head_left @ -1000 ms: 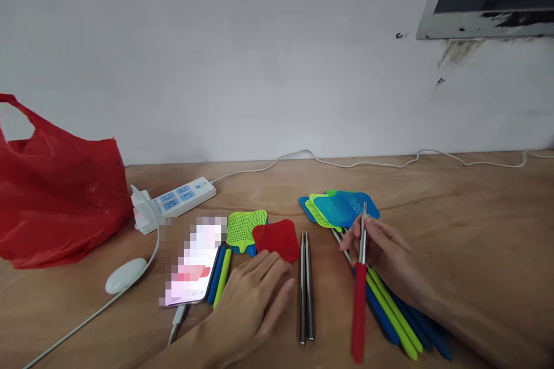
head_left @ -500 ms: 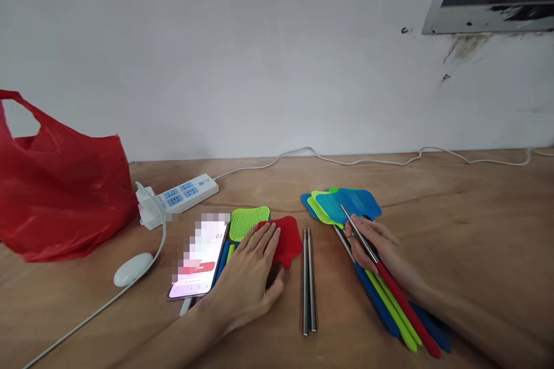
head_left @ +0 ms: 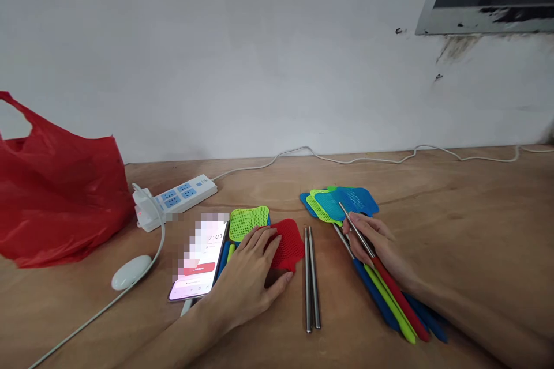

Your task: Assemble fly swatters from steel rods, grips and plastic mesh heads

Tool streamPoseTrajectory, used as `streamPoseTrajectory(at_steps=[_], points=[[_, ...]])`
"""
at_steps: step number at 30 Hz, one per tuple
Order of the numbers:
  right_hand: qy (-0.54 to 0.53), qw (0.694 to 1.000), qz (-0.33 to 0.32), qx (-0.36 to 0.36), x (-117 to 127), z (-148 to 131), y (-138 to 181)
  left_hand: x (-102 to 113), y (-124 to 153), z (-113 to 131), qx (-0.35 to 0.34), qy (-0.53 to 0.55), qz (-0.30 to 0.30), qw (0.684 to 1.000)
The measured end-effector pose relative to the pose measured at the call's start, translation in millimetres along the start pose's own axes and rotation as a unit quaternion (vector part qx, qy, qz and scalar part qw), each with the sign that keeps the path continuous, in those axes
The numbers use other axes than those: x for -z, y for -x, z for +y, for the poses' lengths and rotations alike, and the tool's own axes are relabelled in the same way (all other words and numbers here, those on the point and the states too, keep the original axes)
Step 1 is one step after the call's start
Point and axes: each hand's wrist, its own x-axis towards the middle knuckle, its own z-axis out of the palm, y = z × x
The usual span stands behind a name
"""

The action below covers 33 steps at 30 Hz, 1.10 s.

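Since a second ago the left hand [head_left: 251, 277] had slid away from the near edge onto the red mesh head [head_left: 289, 247], and the right hand [head_left: 374, 242] had lowered the red-handled rod [head_left: 392, 285] from nearly upright to a flat slant.

At the far left of the wooden table [head_left: 476, 213] a red plastic bag [head_left: 56, 196] slumped against the wall, its mouth gaping, its contents hidden by the folds. Right of it lay a white power strip [head_left: 177, 199] and, nearer, a white oval device [head_left: 130, 272] on a cord. A phone [head_left: 201, 268] lay lit beside the left hand, with a green mesh head [head_left: 248, 223] just beyond it.

The left hand's fingers [head_left: 264, 242] lay almost straight across the red mesh head, thumb tucked at its near edge – whether they pinched the mesh or only pressed it could not be told. Two steel rods [head_left: 312, 279] lay side by side just right of that hand, apart from it.

The right hand's fingers were closed narrowly round the bare metal shaft of the red-handled rod, whose tip pointed far and left over the pile of swatters [head_left: 341, 203] – blue and green heads stacked, handles trailing near and right under the red grip. A white cable [head_left: 367, 158] ran along the far edge.
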Motion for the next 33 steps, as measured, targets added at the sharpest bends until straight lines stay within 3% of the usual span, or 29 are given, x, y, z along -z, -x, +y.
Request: streamPoseTrajectory(at_steps=[11, 21, 33], points=[[-0.004, 0.997, -0.073, -0.009, 6.5, 7.9, 2.7, -3.8, -0.1, -8.8, 0.03, 0.017, -0.006, 0.999], [0.015, 0.995, -0.094, 0.002, 5.3, 11.9, 0.6, -0.2, -4.8, -15.0, 0.022, 0.099, 0.003, 0.995], [0.108, 0.99, -0.089, -0.009, -3.1, 5.7, 10.7, 3.3, -6.9, -17.0, 0.023, 0.17, -0.035, 0.985]])
